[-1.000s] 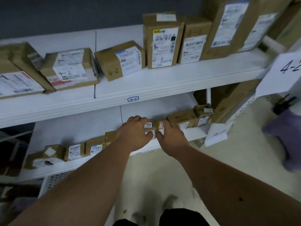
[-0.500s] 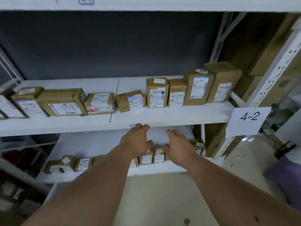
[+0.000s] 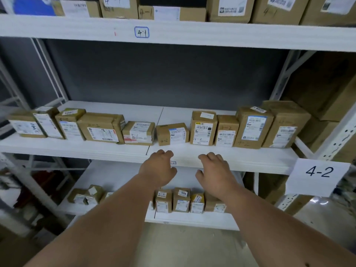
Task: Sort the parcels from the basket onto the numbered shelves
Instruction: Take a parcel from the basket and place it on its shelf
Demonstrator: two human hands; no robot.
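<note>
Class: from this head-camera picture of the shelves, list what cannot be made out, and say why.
- Basket: outside the head view.
- Top-shelf parcels: cut off by the upper edge.
- Lower-shelf parcels: partly hidden behind the left hand and right hand.
- Printed label text: too small to read.

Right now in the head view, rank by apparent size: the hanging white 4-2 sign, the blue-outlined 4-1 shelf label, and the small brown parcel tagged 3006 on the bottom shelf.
1. Hanging white 4-2 sign, largest.
2. Small brown parcel tagged 3006.
3. Blue-outlined 4-1 shelf label, smallest.
The sign hangs nearer the camera, so it looks bigger.
</note>
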